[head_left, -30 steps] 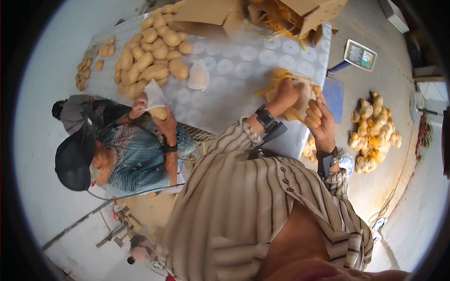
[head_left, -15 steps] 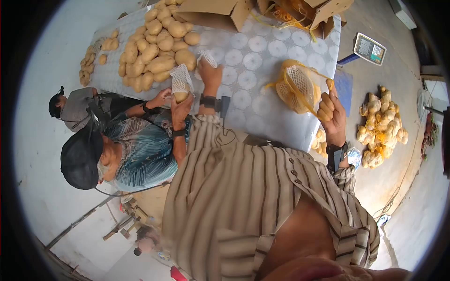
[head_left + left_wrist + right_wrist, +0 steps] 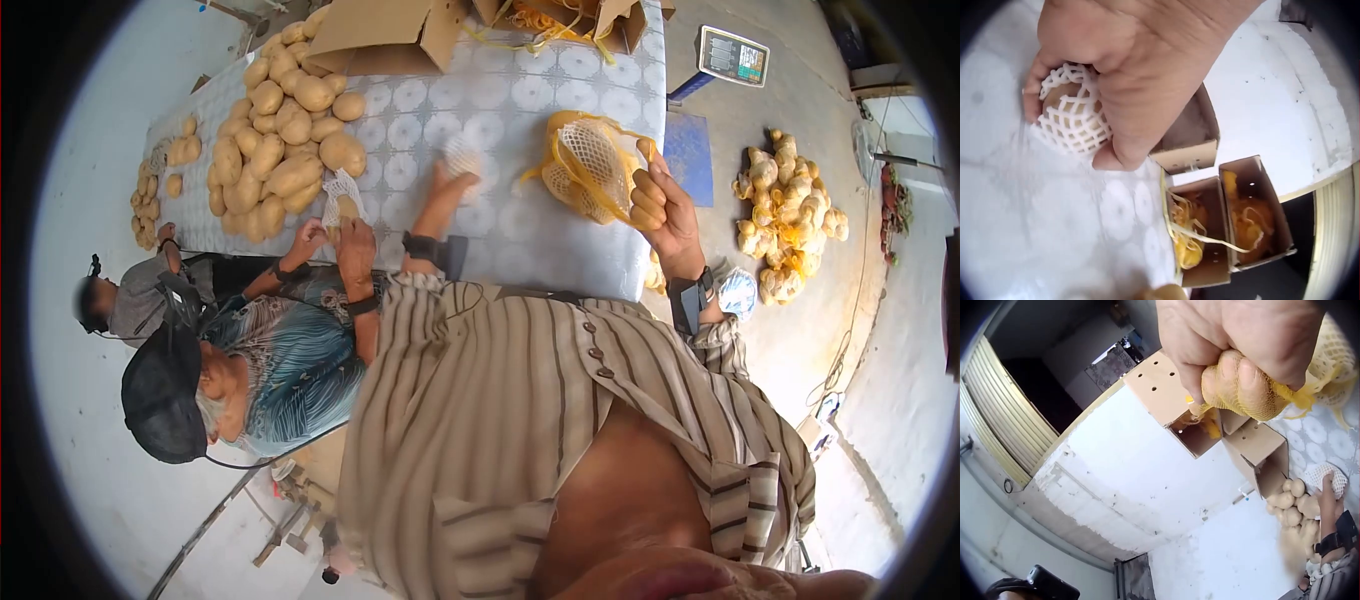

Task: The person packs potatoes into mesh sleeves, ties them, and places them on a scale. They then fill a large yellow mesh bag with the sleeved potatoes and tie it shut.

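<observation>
One foam-sleeved potato (image 3: 1075, 119) is sitting in the grasp of the left hand (image 3: 1129, 69), whose fingers and thumb are curling round it above the patterned table (image 3: 505, 240). Right hand (image 3: 665, 212) is clenching the gathered edge of a yellow mesh bag (image 3: 555, 150), which is resting on the table near its edge and containing white-sleeved contents. Bare potatoes (image 3: 265, 155) are lying piled beside an open cardboard box (image 3: 385, 35). Between pile and left hand, a neighbouring worker (image 3: 305, 350) is handling another sleeved potato (image 3: 346, 207).
</observation>
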`<state>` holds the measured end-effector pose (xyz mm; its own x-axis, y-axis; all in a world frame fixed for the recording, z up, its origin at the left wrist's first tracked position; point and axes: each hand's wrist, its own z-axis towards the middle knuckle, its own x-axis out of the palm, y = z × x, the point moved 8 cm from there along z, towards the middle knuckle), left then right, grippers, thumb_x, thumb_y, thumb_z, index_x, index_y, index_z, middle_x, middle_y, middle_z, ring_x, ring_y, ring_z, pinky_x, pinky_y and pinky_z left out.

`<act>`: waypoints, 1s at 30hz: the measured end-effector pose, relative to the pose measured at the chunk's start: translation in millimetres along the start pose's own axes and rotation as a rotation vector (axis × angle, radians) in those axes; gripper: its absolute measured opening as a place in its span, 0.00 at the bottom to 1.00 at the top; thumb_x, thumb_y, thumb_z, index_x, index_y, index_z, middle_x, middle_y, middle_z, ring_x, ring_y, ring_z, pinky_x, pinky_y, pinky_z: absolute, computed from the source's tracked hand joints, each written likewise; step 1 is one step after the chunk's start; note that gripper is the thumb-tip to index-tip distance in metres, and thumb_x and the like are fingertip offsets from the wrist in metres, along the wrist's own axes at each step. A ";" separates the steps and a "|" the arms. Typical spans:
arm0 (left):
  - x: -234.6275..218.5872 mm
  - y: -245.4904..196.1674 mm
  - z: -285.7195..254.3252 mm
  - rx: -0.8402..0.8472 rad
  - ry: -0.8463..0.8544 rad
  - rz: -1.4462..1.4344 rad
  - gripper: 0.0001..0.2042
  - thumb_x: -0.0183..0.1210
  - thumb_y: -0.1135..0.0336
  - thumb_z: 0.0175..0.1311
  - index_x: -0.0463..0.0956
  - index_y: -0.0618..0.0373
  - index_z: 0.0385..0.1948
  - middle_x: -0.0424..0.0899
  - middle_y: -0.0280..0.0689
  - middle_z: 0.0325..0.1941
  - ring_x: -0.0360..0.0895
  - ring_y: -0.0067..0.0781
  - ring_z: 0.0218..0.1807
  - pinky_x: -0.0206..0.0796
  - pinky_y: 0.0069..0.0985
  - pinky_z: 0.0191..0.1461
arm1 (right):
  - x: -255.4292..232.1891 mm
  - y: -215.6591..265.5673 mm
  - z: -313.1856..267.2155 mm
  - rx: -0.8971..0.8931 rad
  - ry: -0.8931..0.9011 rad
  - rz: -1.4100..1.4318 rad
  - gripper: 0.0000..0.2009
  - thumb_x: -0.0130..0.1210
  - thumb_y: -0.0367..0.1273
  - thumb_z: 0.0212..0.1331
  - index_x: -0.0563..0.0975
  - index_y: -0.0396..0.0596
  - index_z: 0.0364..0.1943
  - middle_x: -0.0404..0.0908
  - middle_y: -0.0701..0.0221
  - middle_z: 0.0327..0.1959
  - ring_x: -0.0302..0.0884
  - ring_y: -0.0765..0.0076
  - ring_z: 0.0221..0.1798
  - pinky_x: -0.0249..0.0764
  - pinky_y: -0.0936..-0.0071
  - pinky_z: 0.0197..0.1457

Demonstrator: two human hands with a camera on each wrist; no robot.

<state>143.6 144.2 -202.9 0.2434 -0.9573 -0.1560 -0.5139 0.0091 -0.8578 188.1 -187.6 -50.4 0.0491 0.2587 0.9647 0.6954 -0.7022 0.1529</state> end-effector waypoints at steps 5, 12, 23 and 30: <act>116.4 -62.6 -81.9 -0.116 0.512 -0.809 0.33 0.60 0.65 0.55 0.59 0.65 0.63 0.72 0.43 0.59 0.72 0.36 0.60 0.68 0.32 0.62 | 11.3 4.3 -7.4 -0.021 -0.064 -0.046 0.16 0.39 0.28 0.71 0.64 0.52 0.61 0.53 0.80 0.17 0.49 0.85 0.15 0.50 0.85 0.15; 191.1 -153.8 -101.6 0.155 0.705 -0.664 0.29 0.59 0.69 0.59 0.60 0.65 0.63 0.73 0.40 0.59 0.71 0.32 0.61 0.65 0.29 0.64 | 19.2 -0.2 -13.4 -0.025 0.001 -0.137 0.19 0.39 0.28 0.71 0.61 0.52 0.65 0.53 0.81 0.17 0.49 0.85 0.14 0.51 0.85 0.15; 234.1 -151.7 -112.2 0.430 0.683 0.446 0.22 0.61 0.60 0.57 0.73 0.68 0.48 0.82 0.51 0.39 0.81 0.44 0.42 0.71 0.33 0.47 | 26.0 -2.0 -27.3 0.014 -0.040 -0.189 0.22 0.44 0.27 0.69 0.62 0.50 0.67 0.58 0.79 0.18 0.52 0.83 0.15 0.54 0.84 0.16; 255.5 -130.4 -102.4 0.495 0.599 0.817 0.20 0.60 0.60 0.57 0.75 0.65 0.46 0.82 0.53 0.39 0.81 0.50 0.41 0.72 0.35 0.45 | 27.3 -11.8 -32.1 0.109 -0.105 -0.498 0.17 0.48 0.24 0.65 0.74 0.46 0.57 0.67 0.80 0.21 0.57 0.86 0.17 0.56 0.84 0.18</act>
<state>188.6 -131.2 -80.8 -0.5190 -0.5951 -0.6135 0.0768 0.6824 -0.7269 158.2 -193.5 -19.0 -0.2393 0.6126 0.7533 0.7234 -0.4051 0.5591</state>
